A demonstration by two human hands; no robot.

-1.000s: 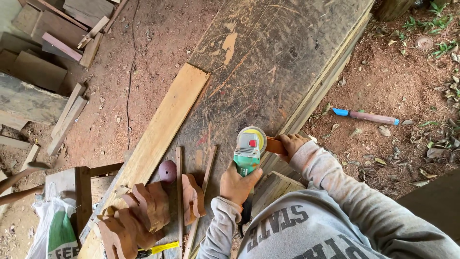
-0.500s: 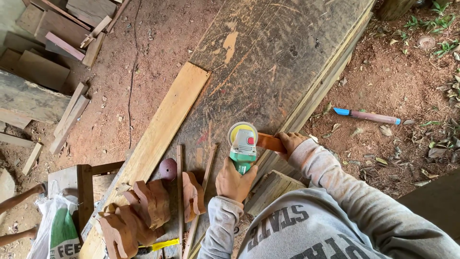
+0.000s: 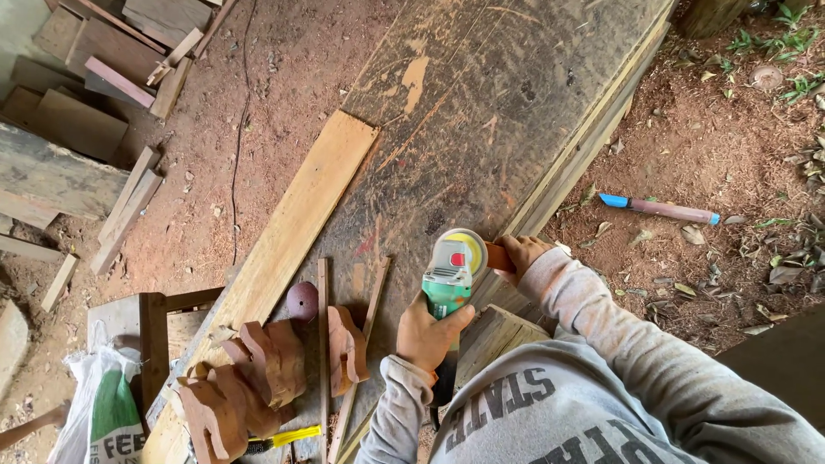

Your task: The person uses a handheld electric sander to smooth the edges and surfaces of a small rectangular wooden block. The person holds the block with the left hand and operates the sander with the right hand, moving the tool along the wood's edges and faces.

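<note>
A green and grey angle grinder (image 3: pixel 451 273) with a yellowish disc lies over the right side of a worn dark workbench top (image 3: pixel 481 112). My left hand (image 3: pixel 427 335) grips its green body from behind. My right hand (image 3: pixel 522 255) holds the orange side handle at the bench's right edge. Just left of the grinder lie thin wooden strips (image 3: pixel 323 344) and several reddish carved wooden pieces (image 3: pixel 268 369). A round reddish sanding disc (image 3: pixel 302 301) rests near them.
A long pale plank (image 3: pixel 292 232) lies diagonally on the bench. Offcuts of wood (image 3: pixel 94 94) are piled at the upper left on the dirt floor. A blue-tipped tool (image 3: pixel 660 209) lies on the ground to the right. A white and green sack (image 3: pixel 99 408) sits at the lower left.
The grinder and both hands have shifted slightly up and to the right along the bench edge. The view has drifted a little.
</note>
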